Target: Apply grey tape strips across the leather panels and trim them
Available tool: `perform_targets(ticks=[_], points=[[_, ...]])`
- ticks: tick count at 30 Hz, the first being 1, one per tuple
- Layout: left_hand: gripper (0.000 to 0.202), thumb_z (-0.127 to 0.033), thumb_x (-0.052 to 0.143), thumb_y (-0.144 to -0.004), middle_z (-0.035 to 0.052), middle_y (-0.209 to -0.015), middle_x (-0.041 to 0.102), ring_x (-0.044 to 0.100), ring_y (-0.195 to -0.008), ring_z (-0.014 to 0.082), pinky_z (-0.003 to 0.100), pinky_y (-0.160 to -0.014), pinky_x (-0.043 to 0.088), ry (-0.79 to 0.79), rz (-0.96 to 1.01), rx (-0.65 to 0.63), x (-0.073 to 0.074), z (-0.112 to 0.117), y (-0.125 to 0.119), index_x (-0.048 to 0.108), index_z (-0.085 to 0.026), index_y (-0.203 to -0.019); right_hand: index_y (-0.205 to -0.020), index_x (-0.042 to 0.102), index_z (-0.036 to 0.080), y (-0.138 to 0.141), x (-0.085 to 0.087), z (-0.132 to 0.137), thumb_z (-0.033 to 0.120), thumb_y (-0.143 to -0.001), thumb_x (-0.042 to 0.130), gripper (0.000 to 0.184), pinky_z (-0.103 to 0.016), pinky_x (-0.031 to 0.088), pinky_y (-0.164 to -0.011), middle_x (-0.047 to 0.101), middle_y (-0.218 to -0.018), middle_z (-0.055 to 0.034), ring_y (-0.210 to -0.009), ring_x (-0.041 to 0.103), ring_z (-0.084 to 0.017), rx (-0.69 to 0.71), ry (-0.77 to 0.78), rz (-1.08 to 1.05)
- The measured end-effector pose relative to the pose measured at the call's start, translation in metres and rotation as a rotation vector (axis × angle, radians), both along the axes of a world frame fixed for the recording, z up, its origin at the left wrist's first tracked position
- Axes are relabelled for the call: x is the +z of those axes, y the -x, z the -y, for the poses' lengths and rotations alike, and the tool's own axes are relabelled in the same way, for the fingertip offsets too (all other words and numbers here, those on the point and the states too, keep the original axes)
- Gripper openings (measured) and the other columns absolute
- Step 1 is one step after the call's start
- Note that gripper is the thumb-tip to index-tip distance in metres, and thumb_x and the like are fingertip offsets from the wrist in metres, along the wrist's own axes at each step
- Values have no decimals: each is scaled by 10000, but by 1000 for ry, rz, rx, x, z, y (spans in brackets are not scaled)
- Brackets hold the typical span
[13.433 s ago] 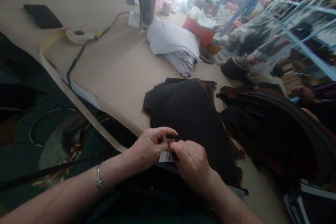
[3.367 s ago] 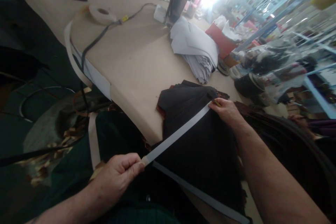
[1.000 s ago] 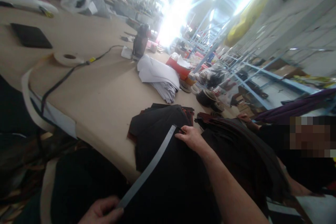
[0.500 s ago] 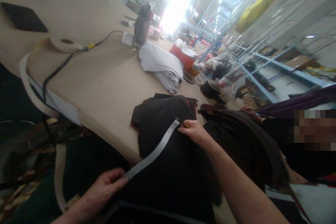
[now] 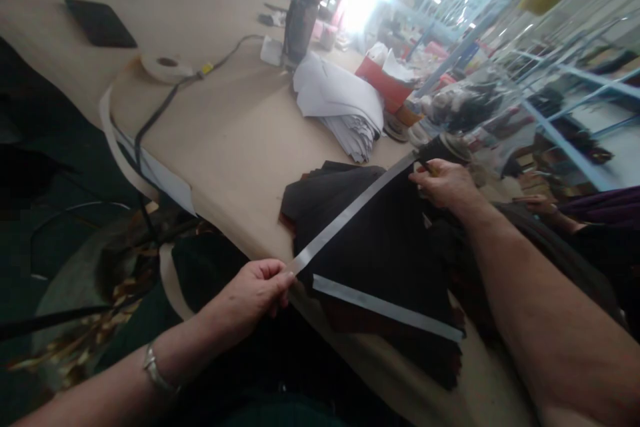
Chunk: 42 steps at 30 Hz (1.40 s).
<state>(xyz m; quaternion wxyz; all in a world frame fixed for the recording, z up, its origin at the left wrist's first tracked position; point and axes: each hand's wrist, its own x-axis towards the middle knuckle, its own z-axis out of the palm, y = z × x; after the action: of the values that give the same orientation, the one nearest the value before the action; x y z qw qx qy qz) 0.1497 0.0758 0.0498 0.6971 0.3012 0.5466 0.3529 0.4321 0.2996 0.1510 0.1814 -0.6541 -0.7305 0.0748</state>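
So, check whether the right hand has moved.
Yes. The right hand, holding the tape, moved outward from over the black fabric stack to its far right corner.

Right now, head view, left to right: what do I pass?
Black pad → tape roll → left hand → paper stack → right hand. The strip is pinched by both hands and spans the gap between them, so it is left unplaced.

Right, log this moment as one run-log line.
left hand: pinches tape strip; right hand: holds far end; tape strip: taut over black fabric
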Motion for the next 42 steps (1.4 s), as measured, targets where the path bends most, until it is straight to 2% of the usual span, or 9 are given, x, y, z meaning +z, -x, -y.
perform_targets(ticks=[3, 6, 9, 12, 19, 27, 29, 36, 42], points=[[371, -516, 637, -639, -37, -471, 519, 371, -394, 55, 175, -398, 243, -3, -45, -11, -2, -1, 2, 567, -153, -609, -855, 646, 147, 18, -14, 21, 424, -777, 528, 311, -296, 403, -590, 574, -651, -45, -638, 551, -198, -9, -45, -14], [371, -523, 615, -652, -30, -491, 539, 404, -417, 67, 180, -415, 284, -18, -83, -27, 4, -2, 6, 580, -156, -610, -794, 626, 169, 50, -24, 74, 408, -866, 346, 376, -273, 387, -548, 544, -640, -31, -585, 512, -165, 211, 140, -200], [367, -524, 565, -690, -22, -515, 549, 423, -447, 82, 186, -424, 290, -66, -151, -51, 14, -5, 9, 594, -163, -635, -771, 593, 181, 81, -33, 128, 369, -859, 414, 274, -241, 366, -526, 506, -613, 10, -555, 470, -130, 420, 350, -340], [345, -493, 538, -708, -17, -509, 541, 402, -442, 86, 192, -409, 255, -99, -221, -95, 17, -10, 8, 599, -163, -626, -731, 602, 178, 100, -43, 157, 291, -842, 477, 202, -222, 356, -529, 519, -613, 20, -560, 465, -111, 472, 397, -406], [335, -458, 480, -712, -24, -433, 481, 356, -385, 81, 199, -386, 220, -99, -300, -101, 6, -10, 2, 504, -184, -521, -808, 637, 172, 113, -54, 168, 199, -797, 537, 104, -207, 366, -541, 540, -567, 45, -517, 481, -94, 417, 492, -417], [345, -486, 469, -699, -30, -447, 467, 345, -393, 76, 201, -392, 229, -121, -311, -93, 6, -9, 1, 489, -186, -529, -832, 608, 183, 115, -65, 174, 175, -802, 528, 86, -205, 336, -511, 506, -555, 51, -504, 481, -103, 415, 415, -282], [353, -499, 464, -694, -28, -456, 470, 361, -408, 80, 203, -404, 247, -132, -308, -100, 6, -9, 1, 483, -187, -530, -867, 622, 185, 116, -66, 174, 168, -802, 521, 121, -211, 334, -511, 518, -563, 45, -506, 488, -110, 420, 406, -221], [351, -503, 439, -709, -35, -467, 441, 390, -444, 100, 222, -441, 283, -180, -333, -125, 5, -7, 2, 458, -196, -538, -1204, 590, 176, 123, -68, 176, 162, -811, 494, 405, -249, 378, -554, 641, -659, -1, -561, 584, -161, 416, 362, 16], [339, -411, 428, -793, -44, -491, 398, 359, -476, 100, 228, -473, 271, -340, -442, -153, 15, -10, 3, 421, -196, -531, -1332, 529, 191, 130, -64, 179, 190, -851, 467, 485, -312, 461, -637, 728, -824, -86, -714, 687, -243, 423, 368, 241]])
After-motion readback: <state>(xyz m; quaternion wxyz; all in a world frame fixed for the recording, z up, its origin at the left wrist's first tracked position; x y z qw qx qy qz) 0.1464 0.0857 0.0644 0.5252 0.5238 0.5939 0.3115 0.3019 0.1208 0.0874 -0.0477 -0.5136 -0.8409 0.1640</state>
